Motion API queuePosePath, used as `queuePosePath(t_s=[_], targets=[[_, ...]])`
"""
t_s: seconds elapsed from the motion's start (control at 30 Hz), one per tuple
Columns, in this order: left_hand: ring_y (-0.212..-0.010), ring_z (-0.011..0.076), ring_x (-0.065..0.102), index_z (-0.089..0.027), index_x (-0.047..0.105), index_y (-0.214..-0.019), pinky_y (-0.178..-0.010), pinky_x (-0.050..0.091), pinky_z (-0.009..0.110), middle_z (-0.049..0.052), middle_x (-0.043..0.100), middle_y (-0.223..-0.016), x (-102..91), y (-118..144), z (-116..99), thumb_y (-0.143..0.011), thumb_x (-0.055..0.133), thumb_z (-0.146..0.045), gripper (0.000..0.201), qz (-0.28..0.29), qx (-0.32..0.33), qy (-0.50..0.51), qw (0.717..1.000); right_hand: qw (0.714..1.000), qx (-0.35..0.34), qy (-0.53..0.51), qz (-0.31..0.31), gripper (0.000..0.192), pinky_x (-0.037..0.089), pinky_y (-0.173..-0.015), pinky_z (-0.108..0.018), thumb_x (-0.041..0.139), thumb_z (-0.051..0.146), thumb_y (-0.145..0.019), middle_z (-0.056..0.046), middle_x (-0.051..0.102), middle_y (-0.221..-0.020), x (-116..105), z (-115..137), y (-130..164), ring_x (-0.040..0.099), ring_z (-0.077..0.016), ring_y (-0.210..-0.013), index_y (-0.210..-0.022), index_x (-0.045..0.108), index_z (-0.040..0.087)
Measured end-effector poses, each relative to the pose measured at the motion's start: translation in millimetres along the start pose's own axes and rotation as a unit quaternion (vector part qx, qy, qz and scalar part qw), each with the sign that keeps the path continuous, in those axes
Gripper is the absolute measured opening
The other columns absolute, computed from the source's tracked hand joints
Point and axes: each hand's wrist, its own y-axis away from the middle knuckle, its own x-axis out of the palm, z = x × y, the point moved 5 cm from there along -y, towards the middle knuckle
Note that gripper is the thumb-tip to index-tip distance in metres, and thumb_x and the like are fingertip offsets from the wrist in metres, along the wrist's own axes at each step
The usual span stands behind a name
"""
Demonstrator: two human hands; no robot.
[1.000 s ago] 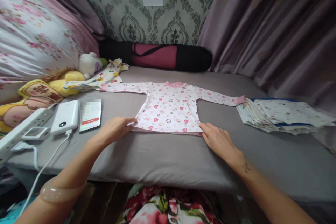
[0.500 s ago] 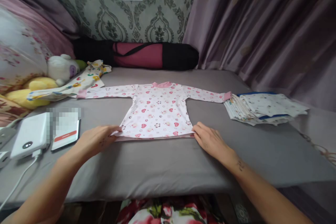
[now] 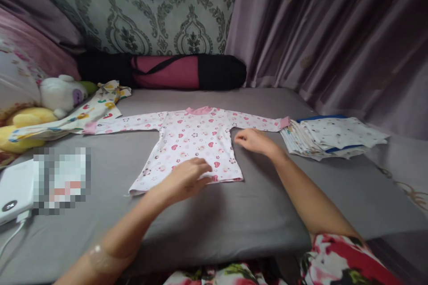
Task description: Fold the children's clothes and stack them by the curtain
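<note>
Baby shirt (image 3: 197, 142) lay spread flat, sleeves out, in the middle of the grey bed (image 3: 234, 213).

Left hand (image 3: 187, 178) rested palm down on the shirt's lower hem, fingers loosely extended, grasping nothing. Right hand (image 3: 254, 140) lay open beside the shirt's right armpit, just under the right sleeve, fingers relaxed and empty; contact with the fabric could not be told. Stack of folded clothes (image 3: 331, 136) sat just beyond the right cuff. Patterned garment (image 3: 83, 113) and plush toys (image 3: 50, 98) lay at the left, a white power bank (image 3: 13, 189) nearer. Red-and-black bag (image 3: 163, 71) lay along the patterned wallpaper (image 3: 167, 13); a purple curtain (image 3: 334, 40) hung at the right.
</note>
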Motion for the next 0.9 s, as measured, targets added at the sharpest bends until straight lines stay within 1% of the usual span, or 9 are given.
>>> queuePosePath(t_s=[0.03,0.1,0.17,0.27,0.37,0.47,0.57,0.8,0.9], targets=[[-0.094,0.0206,0.06,-0.018,0.062,-0.106,-0.081,0.046,0.031,0.009,0.064,-0.099,10.9,-15,-12,-0.099,0.041,-0.034,0.028,0.005,0.015,-0.013,1.0,0.997,0.027,0.032,-0.059,0.029,0.04,-0.078,-0.028,0.044,0.023,-0.092,-0.006,0.069,-0.108,-3,-6,-13,0.059,-0.0202,-0.096,-0.104,0.07,0.021],[-0.095,0.0227,0.06,-0.016,0.062,-0.103,-0.081,0.047,0.033,0.01,0.063,-0.1,30.7,-38,-28,-0.097,0.047,-0.034,0.025,0.014,-0.001,-0.053,0.998,0.989,0.029,0.09,-0.118,0.034,0.04,-0.086,-0.031,0.04,0.013,-0.092,-0.01,0.061,-0.122,0,-11,-35,0.053,-0.0224,-0.11,-0.114,0.065,0.019],[-0.096,0.025,0.059,-0.016,0.061,-0.1,-0.081,0.047,0.035,0.011,0.063,-0.101,45.7,-53,-38,-0.093,0.054,-0.041,0.027,0.017,-0.028,-0.078,0.996,0.984,-0.006,0.13,-0.121,0.039,0.04,-0.087,-0.032,0.035,0.006,-0.091,-0.012,0.058,-0.125,8,-12,-50,0.05,-0.0233,-0.115,-0.118,0.061,0.018],[-0.098,0.0274,0.058,-0.016,0.06,-0.097,-0.082,0.048,0.037,0.012,0.062,-0.102,57.5,-63,-45,-0.088,0.06,-0.048,0.034,0.006,-0.063,-0.088,0.994,0.978,-0.058,0.165,-0.113,0.041,0.039,-0.085,-0.033,0.033,0.003,-0.09,-0.013,0.057,-0.121,16,-14,-60,0.05,-0.0239,-0.112,-0.118,0.059,0.017],[-0.098,0.0273,0.059,-0.015,0.059,-0.098,-0.083,0.049,0.038,0.013,0.062,-0.102,62.0,-68,-48,-0.091,0.057,-0.044,0.03,0.002,-0.083,-0.09,0.992,0.975,-0.089,0.176,-0.105,0.038,0.038,-0.083,-0.033,0.034,0.004,-0.091,-0.012,0.058,-0.116,17,-19,-62,0.052,-0.0231,-0.107,-0.117,0.059,0.018],[-0.094,0.0258,0.06,-0.015,0.06,-0.094,-0.08,0.049,0.037,0.013,0.063,-0.099,64.2,-73,-50,-0.095,0.048,-0.03,0.02,0.013,-0.087,-0.104,0.991,0.975,-0.104,0.177,-0.083,0.037,0.037,-0.079,-0.031,0.034,0.007,-0.093,-0.01,0.059,-0.114,14,-26,-64,0.054,-0.0212,-0.101,-0.117,0.059,0.021],[-0.089,0.0242,0.061,-0.015,0.061,-0.089,-0.077,0.05,0.036,0.012,0.064,-0.095,64.6,-76,-52,-0.093,0.043,-0.02,0.019,0.012,-0.081,-0.124,0.989,0.973,-0.118,0.184,-0.078,0.036,0.036,-0.078,-0.03,0.034,0.009,-0.095,-0.009,0.059,-0.114,9,-32,-68,0.054,-0.0205,-0.098,-0.115,0.061,0.022],[-0.082,0.0209,0.06,-0.019,0.059,-0.076,-0.077,0.05,0.033,0.007,0.063,-0.081,63.7,-79,-52,-0.087,0.046,-0.018,0.017,-0.014,-0.033,-0.094,0.995,0.96,-0.144,0.228,-0.079,0.034,0.034,-0.084,-0.031,0.031,0.014,-0.099,-0.012,0.059,-0.117,12,-40,-79,0.05,-0.0229,-0.106,-0.109,0.064,0.016],[-0.095,0.0218,0.06,-0.019,0.058,-0.078,-0.085,0.051,0.035,0.009,0.064,-0.099,61.9,-77,-52,-0.087,0.048,-0.019,0.013,-0.058,-0.02,-0.049,0.997,0.961,-0.146,0.213,-0.095,0.034,0.035,-0.084,-0.031,0.033,0.016,-0.099,-0.011,0.06,-0.115,14,-44,-77,0.05,-0.0227,-0.107,-0.109,0.065,0.017]])
